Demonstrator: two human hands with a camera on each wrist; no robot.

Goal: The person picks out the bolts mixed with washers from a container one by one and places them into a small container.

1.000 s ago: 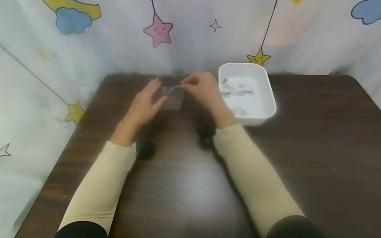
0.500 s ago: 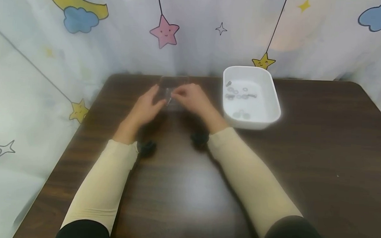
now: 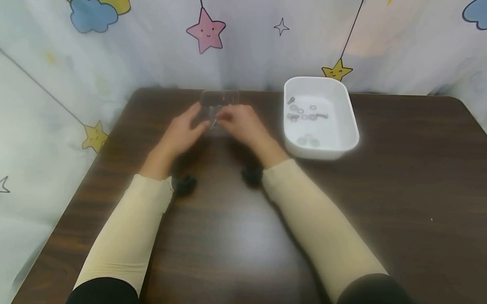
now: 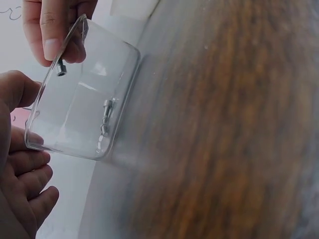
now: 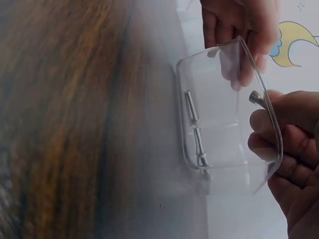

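Since 1 s earlier, R hand (image 3: 242, 123) had moved left, away from white tub (image 3: 336, 128) and in over clear box (image 3: 220, 97); L hand (image 3: 181, 132) stayed by the box's left side. In head view box sat at back of table (image 3: 387, 175), left of tub, its contents too blurry to sort. Wrist cams showed more: R thumb + index pinched a bolt (image 5: 254, 95), socket head showing; L hand was relaxed, thumb & fingers spread at the rim, gripping no bolt. R wrist view also gave 2 more bolts (image 5: 191, 106) lying nearly end to end on box floor. Whether pinched bolt was below rim: couldn't tell. Tub's washers (image 3: 308, 141) + loose bolts (image 3: 322, 116) showed only in head view. Table: dark wood-grain, pale glare mid-front. Behind: whitish curtain (image 3: 246, 62) w/ stars, crescent moon, blue clouds. Sleeves (image 3: 115, 237) cream, blk higher up.
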